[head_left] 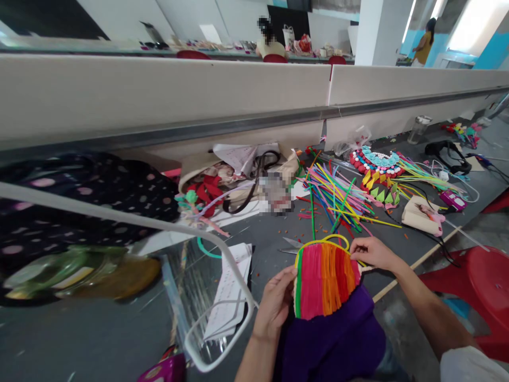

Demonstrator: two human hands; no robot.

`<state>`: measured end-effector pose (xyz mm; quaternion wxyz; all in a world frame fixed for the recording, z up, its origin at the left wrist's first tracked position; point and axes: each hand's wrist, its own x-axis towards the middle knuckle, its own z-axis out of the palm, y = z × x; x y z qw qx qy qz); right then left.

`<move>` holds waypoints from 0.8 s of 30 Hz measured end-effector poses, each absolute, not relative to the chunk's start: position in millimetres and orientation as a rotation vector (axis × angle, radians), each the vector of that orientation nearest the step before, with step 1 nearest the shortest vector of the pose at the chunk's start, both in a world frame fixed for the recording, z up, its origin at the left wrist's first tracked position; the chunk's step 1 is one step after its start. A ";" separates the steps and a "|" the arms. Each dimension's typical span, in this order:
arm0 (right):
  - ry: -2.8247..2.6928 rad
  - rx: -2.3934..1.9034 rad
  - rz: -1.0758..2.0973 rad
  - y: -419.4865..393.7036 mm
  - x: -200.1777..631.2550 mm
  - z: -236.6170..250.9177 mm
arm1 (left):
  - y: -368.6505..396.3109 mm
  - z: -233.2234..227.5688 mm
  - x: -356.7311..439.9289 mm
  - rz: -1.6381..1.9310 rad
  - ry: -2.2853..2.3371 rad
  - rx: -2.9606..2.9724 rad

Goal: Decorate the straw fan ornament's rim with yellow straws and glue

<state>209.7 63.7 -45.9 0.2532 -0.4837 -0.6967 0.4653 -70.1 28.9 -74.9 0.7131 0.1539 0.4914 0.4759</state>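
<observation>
A craft piece point(318, 281) striped in green, pink, orange and red, seemingly of pipe cleaners laid side by side, is held over a purple cloth on my lap. My left hand point(275, 300) pinches its left edge. At the upper right corner, the closed fingers of my right hand point(374, 253) grip a yellow pipe cleaner point(337, 239), which runs along the top edge and bends into a loop there. Its far end is partly hidden by that hand. Scissors point(291, 247) lie on the table just behind the piece.
Loose coloured pipe cleaners point(342, 199) are heaped on the dark table, near a beaded collar-like piece point(377, 162). A white bent tube point(167, 220) crosses the left side above a bottle point(79, 273) and papers point(228, 292). A red stool point(485, 286) stands right.
</observation>
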 end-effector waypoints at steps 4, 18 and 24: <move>-1.774 -1.306 1.369 63.1 208.6 -53.8 | 29.0 -74.1 -69.6 1.046 1.085 0.354; -1.620 -1.381 1.392 55.3 211.8 -63.8 | 30.6 -81.0 -70.4 1.087 1.072 0.313; -1.737 -1.427 1.247 50.5 209.8 -63.3 | 31.3 -79.7 -69.1 1.100 1.081 0.301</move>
